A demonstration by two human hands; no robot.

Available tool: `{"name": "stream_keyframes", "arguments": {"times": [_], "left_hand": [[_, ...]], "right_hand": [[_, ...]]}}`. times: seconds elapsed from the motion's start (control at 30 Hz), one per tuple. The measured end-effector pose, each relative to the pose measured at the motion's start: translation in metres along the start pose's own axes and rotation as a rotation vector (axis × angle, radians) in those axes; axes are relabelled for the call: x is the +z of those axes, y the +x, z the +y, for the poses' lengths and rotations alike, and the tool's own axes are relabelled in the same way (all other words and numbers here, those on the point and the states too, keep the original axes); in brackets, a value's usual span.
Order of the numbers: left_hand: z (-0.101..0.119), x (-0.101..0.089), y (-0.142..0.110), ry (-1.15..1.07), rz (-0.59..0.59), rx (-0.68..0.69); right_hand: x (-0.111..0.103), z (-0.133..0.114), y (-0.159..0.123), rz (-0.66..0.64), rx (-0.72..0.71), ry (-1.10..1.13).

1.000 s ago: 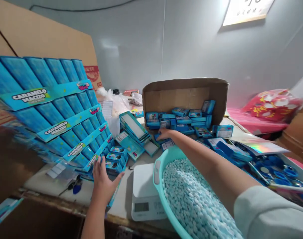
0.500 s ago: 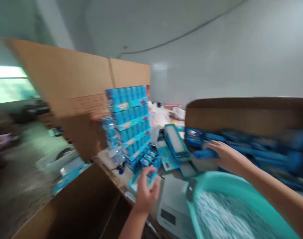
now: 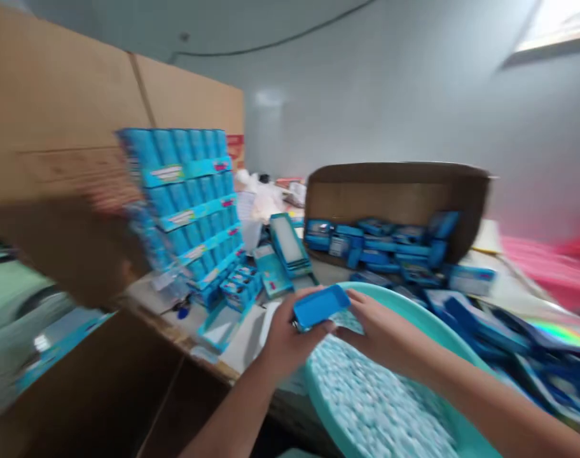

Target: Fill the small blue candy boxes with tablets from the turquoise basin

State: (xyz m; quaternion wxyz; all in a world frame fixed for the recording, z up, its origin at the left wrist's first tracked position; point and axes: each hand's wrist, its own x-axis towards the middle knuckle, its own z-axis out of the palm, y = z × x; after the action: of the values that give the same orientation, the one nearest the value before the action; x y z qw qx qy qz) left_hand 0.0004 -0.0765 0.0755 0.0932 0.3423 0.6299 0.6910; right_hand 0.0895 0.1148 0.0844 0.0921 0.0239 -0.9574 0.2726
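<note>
A small blue box [image 3: 321, 306] is held between my two hands over the far-left rim of a turquoise basin [image 3: 313, 391]. My left hand [image 3: 286, 334] wraps round its left end, with the thumb along the near edge. At the right end, the fingers of my right hand [image 3: 369, 321] are closed on the box. Below lie many pale blue and white pieces [image 3: 366, 394] that fill the basin; they look like small candies or pellets. Part of the box's underside is hidden by my fingers.
Stacked display trays of blue boxes [image 3: 189, 203] stand at left against a large cardboard panel [image 3: 189, 83]. An open carton [image 3: 390, 191] lies behind the basin with several blue boxes. More blue boxes [image 3: 485, 324] are heaped at right. An open cardboard box [image 3: 80, 394] sits lower left.
My right hand has brought the small blue box from near the carton to my left hand, and both now grip it. The left hand has closed. The view has turned right.
</note>
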Motion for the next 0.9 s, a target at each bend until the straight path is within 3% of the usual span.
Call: {"name": "stream_keyframes", "arguments": {"times": [0.1, 0.17, 0.23, 0.33, 0.43, 0.53, 0.57, 0.63, 0.67, 0.73, 0.77, 0.83, 0.9], "left_hand": [[-0.012, 0.027, 0.014, -0.117, 0.020, -0.077], [-0.018, 0.039, 0.021, -0.199, 0.028, -0.140], [-0.027, 0.045, 0.025, -0.298, 0.042, -0.208], [-0.040, 0.045, 0.029, -0.333, 0.068, -0.231], [-0.048, 0.038, 0.033, -0.139, 0.126, -0.100], [-0.046, 0.028, 0.038, 0.124, 0.199, 0.187], [-0.044, 0.024, 0.039, 0.222, 0.190, 0.302], [-0.037, 0.020, 0.041, 0.391, 0.026, 0.439], [-0.034, 0.021, 0.041, 0.430, -0.103, 0.424], [-0.031, 0.027, 0.043, 0.351, -0.316, 0.240], [-0.032, 0.033, 0.044, 0.247, -0.334, 0.124], [-0.039, 0.047, 0.045, 0.027, -0.230, -0.069], [-0.049, 0.058, 0.047, -0.086, -0.144, -0.196]], "right_hand": [[-0.010, 0.023, -0.018, -0.115, 0.266, -0.137], [-0.011, 0.030, -0.028, -0.156, 0.353, -0.076], [-0.010, 0.027, -0.031, -0.131, 0.286, 0.162], [-0.007, 0.015, -0.028, 0.077, 0.152, 0.608], [-0.011, 0.006, -0.024, 0.297, 0.212, 0.700], [-0.027, -0.001, -0.030, 0.365, 0.199, 0.471], [-0.034, -0.004, -0.033, 0.360, 0.161, 0.367], [-0.047, -0.010, -0.038, 0.304, 0.074, 0.192], [-0.052, -0.011, -0.040, 0.272, 0.046, 0.156], [-0.058, -0.002, -0.041, 0.257, 0.060, 0.222], [-0.059, 0.008, -0.040, 0.266, 0.111, 0.312], [-0.056, 0.037, -0.039, 0.238, 0.300, 0.485], [-0.045, 0.068, -0.036, 0.062, 0.516, 0.482]]}}
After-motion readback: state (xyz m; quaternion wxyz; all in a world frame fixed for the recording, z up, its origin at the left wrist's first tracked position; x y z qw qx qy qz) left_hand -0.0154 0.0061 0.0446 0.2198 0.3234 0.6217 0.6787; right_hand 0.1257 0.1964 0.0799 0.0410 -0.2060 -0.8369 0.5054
